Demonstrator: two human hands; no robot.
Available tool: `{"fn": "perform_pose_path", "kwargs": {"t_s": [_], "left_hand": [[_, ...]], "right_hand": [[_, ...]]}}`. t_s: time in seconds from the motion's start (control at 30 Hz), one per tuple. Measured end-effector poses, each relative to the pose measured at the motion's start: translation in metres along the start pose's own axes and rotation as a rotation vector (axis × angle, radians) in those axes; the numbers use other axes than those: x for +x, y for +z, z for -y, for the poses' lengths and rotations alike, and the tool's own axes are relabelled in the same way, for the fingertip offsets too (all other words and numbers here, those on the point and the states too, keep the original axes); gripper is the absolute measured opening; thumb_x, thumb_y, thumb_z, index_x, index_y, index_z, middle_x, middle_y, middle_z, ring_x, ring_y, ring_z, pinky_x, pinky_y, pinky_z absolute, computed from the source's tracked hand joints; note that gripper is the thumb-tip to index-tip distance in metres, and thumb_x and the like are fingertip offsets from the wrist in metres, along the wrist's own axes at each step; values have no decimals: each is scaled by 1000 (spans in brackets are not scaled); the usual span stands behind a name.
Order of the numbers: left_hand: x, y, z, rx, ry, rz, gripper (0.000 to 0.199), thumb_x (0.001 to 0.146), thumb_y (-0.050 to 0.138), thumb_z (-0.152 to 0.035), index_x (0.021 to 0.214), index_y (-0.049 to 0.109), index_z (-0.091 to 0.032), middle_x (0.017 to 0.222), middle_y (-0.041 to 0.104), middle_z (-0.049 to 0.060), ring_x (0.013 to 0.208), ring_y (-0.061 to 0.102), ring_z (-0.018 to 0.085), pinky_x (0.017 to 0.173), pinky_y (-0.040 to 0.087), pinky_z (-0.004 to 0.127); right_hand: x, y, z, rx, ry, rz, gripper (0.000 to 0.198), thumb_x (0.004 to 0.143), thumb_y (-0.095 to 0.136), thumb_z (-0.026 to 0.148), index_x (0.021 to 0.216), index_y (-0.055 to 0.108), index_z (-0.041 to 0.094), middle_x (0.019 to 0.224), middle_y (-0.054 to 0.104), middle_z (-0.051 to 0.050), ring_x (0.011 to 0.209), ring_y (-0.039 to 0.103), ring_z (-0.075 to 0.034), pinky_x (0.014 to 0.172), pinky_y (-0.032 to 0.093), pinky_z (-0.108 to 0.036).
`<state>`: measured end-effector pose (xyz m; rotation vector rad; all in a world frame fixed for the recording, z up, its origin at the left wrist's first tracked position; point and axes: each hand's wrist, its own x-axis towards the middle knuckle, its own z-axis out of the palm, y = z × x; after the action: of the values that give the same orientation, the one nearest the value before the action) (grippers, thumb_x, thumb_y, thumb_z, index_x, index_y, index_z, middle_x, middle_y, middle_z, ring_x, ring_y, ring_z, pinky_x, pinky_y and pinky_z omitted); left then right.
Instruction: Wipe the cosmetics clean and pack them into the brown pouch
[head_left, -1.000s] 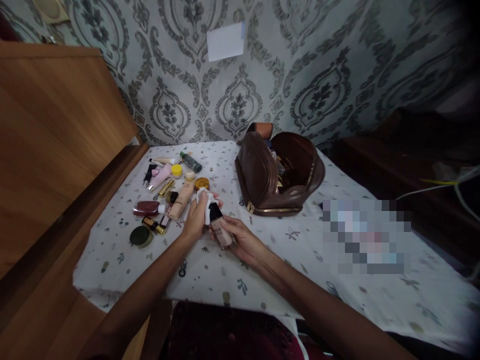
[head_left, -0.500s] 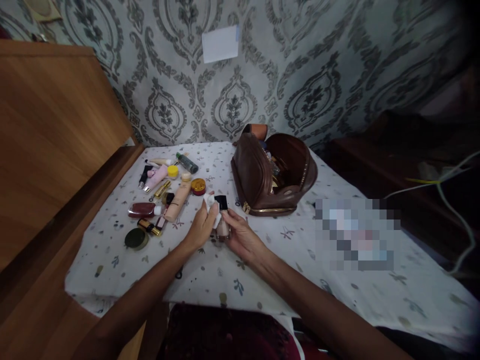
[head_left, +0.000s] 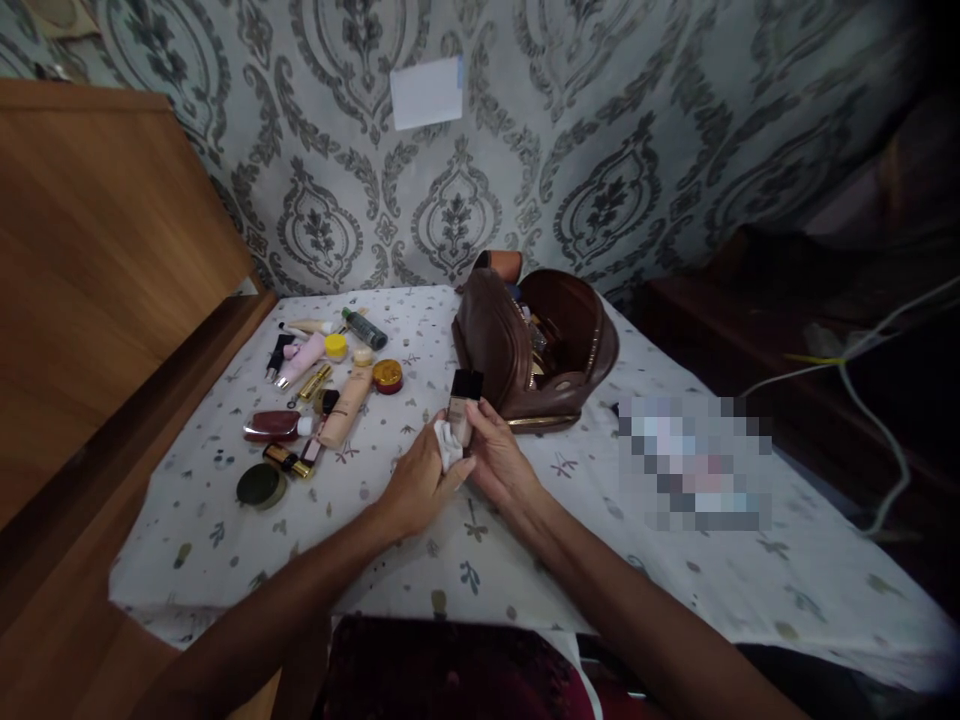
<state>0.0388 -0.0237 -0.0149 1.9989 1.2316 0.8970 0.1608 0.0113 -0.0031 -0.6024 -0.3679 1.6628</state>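
My right hand [head_left: 499, 455] is closed around a foundation bottle [head_left: 461, 410] with beige contents and a square black cap, held upright in front of me. A crumpled white tissue [head_left: 448, 445] is gripped in my left hand [head_left: 416, 480], pressed against the bottle's lower part. The bottle's base is hidden by my fingers and the tissue. Just behind the bottle stands a brown cosmetic bag [head_left: 487, 340], unzipped, with several items inside that I cannot make out.
Left of my hands lie a peach tube [head_left: 349, 405], a red-gold jar [head_left: 388, 376], a dark red bottle [head_left: 274, 426], a round dark green container [head_left: 260, 486], a green bottle [head_left: 364, 328] and a yellow-lidded jar [head_left: 335, 346]. A blurred-out object [head_left: 694, 465] lies to the right on the patterned tablecloth [head_left: 517, 580].
Both hands have shifted slightly right with the bottle, which is raised and turned so its front shows more. The tissue has moved from beside the cap to the bottle's lower part.
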Motion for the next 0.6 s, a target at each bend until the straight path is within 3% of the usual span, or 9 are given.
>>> {"fn": "perform_pose_path", "kwargs": {"t_s": [0.1,0.27,0.37,0.47,0.6], "left_hand": [[0,-1,-6,-84,-13,-26,55,93,48,-33,144,35,-14,146,46,18,136,43,29,114,32,47],[4,-10,-10,-404,-3,-71,45,93,51,-38,134,48,-17,132,59,12,121,55,23,106,40,36],[6,-12,-2,-613,-161,-132,53,87,61,-48,130,54,-18,112,67,8,97,63,20,85,51,29],[8,-13,4,-761,-350,-219,64,79,66,-59,127,57,-18,84,67,3,65,59,14,55,48,23],[10,-18,5,-674,-381,-301,59,80,59,-63,118,61,-18,81,66,4,64,59,16,49,46,23]], "right_hand": [[0,1,1,-10,-24,6,38,51,93,25,76,65,22,73,69,8,67,63,-8,69,53,-19],[-3,2,7,-106,-82,50,37,58,90,25,85,65,22,81,69,6,73,62,-9,71,51,-19],[-5,3,9,-158,-88,76,35,62,87,28,88,63,24,84,68,5,72,60,-11,60,48,-20],[-7,5,9,-180,-119,94,39,58,88,26,88,63,24,83,66,5,70,58,-11,58,47,-20],[-9,5,7,-242,-165,103,47,53,89,25,92,63,23,83,65,4,74,58,-11,66,48,-21]]}}
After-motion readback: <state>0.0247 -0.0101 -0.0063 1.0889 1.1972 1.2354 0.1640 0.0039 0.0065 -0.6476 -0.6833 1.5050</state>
